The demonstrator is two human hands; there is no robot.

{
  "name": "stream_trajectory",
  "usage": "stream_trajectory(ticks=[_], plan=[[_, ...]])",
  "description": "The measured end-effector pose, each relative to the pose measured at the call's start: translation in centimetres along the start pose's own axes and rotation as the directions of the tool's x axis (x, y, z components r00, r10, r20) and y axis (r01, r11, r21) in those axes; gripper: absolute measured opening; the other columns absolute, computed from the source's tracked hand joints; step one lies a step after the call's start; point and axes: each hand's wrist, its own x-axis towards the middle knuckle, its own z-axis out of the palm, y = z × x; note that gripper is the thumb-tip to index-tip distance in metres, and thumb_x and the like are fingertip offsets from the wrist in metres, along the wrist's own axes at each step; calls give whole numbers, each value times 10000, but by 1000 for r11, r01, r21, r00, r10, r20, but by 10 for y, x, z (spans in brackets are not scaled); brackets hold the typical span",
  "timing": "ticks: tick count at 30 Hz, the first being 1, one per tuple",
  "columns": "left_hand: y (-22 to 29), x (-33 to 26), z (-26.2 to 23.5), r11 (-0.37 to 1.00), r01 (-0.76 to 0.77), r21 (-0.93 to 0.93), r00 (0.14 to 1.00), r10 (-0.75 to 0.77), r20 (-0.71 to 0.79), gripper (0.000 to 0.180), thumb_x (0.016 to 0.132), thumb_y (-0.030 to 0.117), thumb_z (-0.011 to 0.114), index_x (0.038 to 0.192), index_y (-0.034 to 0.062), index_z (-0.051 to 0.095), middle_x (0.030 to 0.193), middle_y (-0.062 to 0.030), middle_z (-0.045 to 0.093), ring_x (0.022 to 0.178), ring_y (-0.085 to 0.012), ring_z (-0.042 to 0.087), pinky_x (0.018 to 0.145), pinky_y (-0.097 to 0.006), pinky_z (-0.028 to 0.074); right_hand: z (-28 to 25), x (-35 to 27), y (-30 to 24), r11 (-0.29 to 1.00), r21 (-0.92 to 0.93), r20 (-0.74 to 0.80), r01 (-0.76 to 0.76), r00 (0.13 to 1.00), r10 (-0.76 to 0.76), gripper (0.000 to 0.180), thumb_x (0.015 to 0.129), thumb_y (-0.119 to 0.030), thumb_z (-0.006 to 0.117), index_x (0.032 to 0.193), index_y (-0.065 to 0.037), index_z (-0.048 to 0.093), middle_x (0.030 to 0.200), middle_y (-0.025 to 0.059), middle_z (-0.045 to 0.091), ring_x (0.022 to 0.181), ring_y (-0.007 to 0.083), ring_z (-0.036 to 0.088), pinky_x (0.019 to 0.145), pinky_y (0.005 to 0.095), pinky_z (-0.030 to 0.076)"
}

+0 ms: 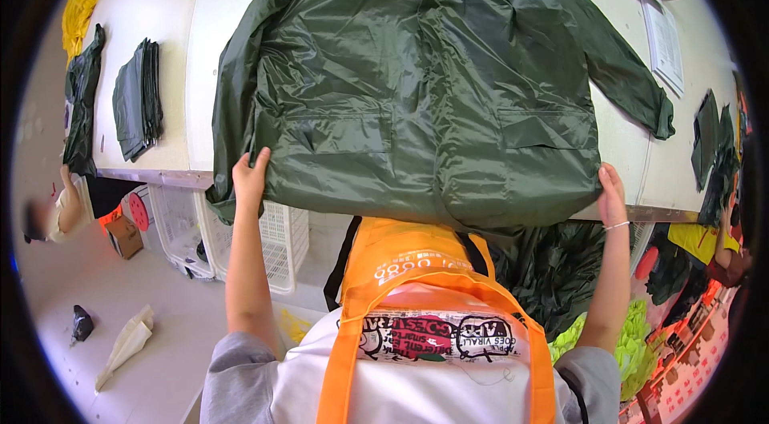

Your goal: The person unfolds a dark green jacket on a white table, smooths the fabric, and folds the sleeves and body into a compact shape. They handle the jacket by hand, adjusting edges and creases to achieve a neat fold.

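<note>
orange apron (404,240) sits at six o'clock; beyond, toward twelve, a green jacket (344,176) drapes over the surface (216,8). left hand (251,173) at nine and right hand (612,190) at three pinch its lower edges, seemingly to spread it wide.

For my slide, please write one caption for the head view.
Left hand and right hand hold a dark green jacket spread on a white table.
</note>
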Motion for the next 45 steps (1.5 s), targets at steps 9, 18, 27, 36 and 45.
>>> stream_trajectory(ticks=[9,18,27,36,45], plan=[[-62,-3,23,947,-3,321,986,57,-159,496,800,404,670,1015,-37,594,909,-249,634,878,-402,600,792,-420,457,20,3,45,707,-707,-269,19,917,-293,219,821,-130,683,772,-33,493,665,-12,476,629,86,421,581,253,394],[113,29,26,883,-321,343,892,404,-203,400,821,267,651,1143,54,548,964,-129,633,920,-302,603,767,-401,475,77,98,-105,497,-792,-8,356,807,-591,222,873,-202,606,930,12,621,797,165,641,718,239,617,669,329,483],[348,280,141,889,-12,-457,960,138,244,570,888,513,494,1151,14,578,1037,-129,639,941,-235,587,814,-376,469,240,352,-253,974,-198,-75,108,989,-125,452,958,-359,440,1009,55,614,835,135,663,634,191,619,561,268,515],[424,382,177,996,10,-87,889,31,457,430,705,430,760,858,45,648,826,-88,644,697,-164,596,610,-287,512,284,457,-289,815,-504,98,-287,918,384,386,810,-408,650,733,-34,596,613,92,620,412,112,523,373,225,434],[485,361,147,974,-57,-219,886,150,438,221,827,286,588,726,90,609,560,-27,597,417,-87,493,394,-229,370,374,439,-409,93,-947,194,308,777,-599,193,739,-153,588,776,15,677,709,185,656,594,325,643,645,395,535]])
